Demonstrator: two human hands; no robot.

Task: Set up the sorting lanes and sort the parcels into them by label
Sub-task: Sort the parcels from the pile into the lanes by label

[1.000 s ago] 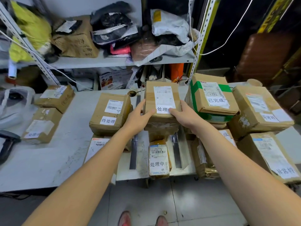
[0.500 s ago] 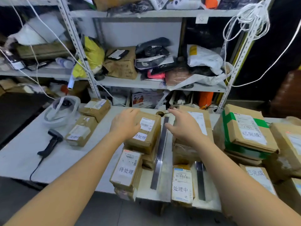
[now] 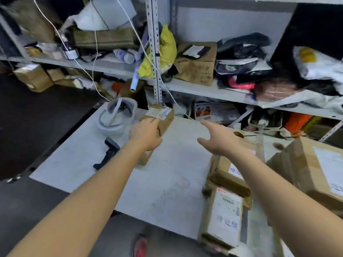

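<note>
At the bench's (image 3: pixel 167 191) far-left corner, around 11 o'clock, the left hand (image 3: pixel 146 135) lays straight fingers on an unsorted, labelled parcel (image 3: pixel 161 117), its grip open and not yet closed on the box. The right hand (image 3: pixel 219 140) hovers at 1 o'clock, fingers spread, holding nothing. Sorting looks under way. The next move likely calls for clasping the parcel, reading its label and carrying it towards the stacked parcels (image 3: pixel 225 210) at 4 o'clock.

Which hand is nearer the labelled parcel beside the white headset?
Left. The left hand is at the near edge of the parcel, touching or just over it; the right hand is open, well to its right over the table.
</note>
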